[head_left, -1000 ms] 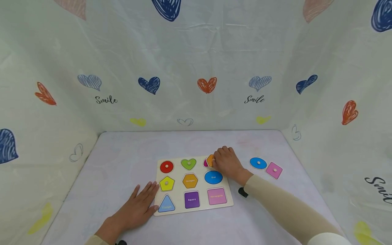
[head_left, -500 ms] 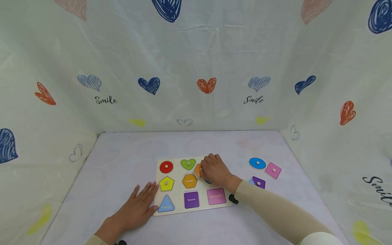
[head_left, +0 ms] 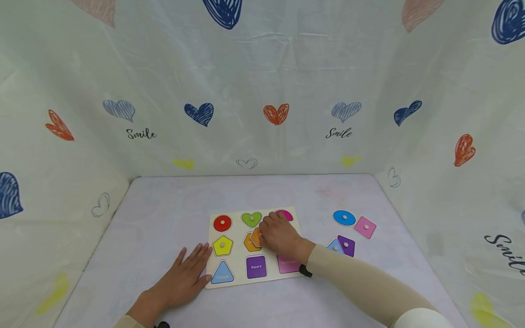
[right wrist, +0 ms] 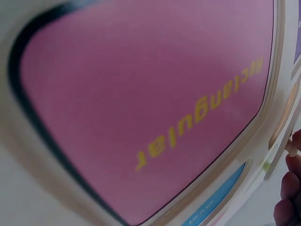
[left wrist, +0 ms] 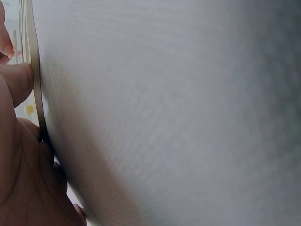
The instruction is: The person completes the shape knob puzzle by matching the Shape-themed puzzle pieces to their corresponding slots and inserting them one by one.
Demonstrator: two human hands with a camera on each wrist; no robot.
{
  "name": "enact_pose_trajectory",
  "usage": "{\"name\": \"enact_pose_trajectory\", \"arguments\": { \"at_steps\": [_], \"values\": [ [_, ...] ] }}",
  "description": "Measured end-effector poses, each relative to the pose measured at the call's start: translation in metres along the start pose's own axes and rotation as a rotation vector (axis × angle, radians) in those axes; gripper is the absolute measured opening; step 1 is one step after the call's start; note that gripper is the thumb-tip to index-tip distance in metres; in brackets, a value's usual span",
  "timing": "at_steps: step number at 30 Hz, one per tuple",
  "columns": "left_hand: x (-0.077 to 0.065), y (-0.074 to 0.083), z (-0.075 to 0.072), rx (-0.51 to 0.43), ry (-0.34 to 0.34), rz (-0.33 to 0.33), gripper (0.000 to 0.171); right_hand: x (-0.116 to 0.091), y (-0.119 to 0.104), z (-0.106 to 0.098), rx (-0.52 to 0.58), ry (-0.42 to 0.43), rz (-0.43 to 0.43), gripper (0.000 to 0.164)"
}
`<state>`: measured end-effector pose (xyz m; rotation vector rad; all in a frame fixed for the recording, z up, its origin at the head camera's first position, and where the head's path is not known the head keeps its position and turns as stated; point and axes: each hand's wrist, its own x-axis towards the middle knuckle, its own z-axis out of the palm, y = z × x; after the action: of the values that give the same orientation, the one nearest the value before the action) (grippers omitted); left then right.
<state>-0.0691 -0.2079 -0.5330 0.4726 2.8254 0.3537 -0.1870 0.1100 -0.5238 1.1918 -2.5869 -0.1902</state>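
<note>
A pale shape puzzle board [head_left: 239, 271] lies on the table. My right hand [head_left: 283, 234] pinches an orange hexagon puzzle piece [head_left: 256, 237], which overlaps the orange hexagon recess [head_left: 248, 244] in the board's middle. In the right wrist view the fingertips [right wrist: 288, 186] grip a small knob beside the board, past the pink rectangle recess [right wrist: 141, 84]. My left hand [head_left: 183, 278] rests with straight fingers along the board's left edge, its thumb on the lower corner. That board edge [left wrist: 34, 52] shows beside the left thumb in the left wrist view. The oval recess is hidden behind my right hand.
Red circle [head_left: 222, 223], green heart [head_left: 251, 219] and yellow pentagon [head_left: 222, 245] pieces sit in the board with knobs up. To the right lie loose blue oval [head_left: 344, 217], pink [head_left: 365, 227], purple [head_left: 348, 246] and light blue triangle [head_left: 334, 247] pieces.
My right hand has moved left and toward me with the orange hexagon piece, from the board's top right recess to the middle one. The left hand has stayed still.
</note>
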Motion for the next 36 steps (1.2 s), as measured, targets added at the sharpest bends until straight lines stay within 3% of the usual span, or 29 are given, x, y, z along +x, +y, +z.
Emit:
{"name": "enact_pose_trajectory", "arguments": {
  "at_steps": [7,17,36],
  "values": [
    [0.001,0.000,0.001,-0.001,0.008,-0.002,0.081,0.003,-0.008,0.001,0.013,0.020,-0.012,0.021],
    [0.000,-0.001,0.000,-0.016,0.007,0.008,0.082,0.007,-0.015,0.002,-0.014,-0.086,-0.013,0.029],
    [0.002,-0.003,0.003,0.009,0.011,0.002,0.082,0.009,-0.018,0.004,0.001,-0.091,-0.019,0.027]
  ]
}}
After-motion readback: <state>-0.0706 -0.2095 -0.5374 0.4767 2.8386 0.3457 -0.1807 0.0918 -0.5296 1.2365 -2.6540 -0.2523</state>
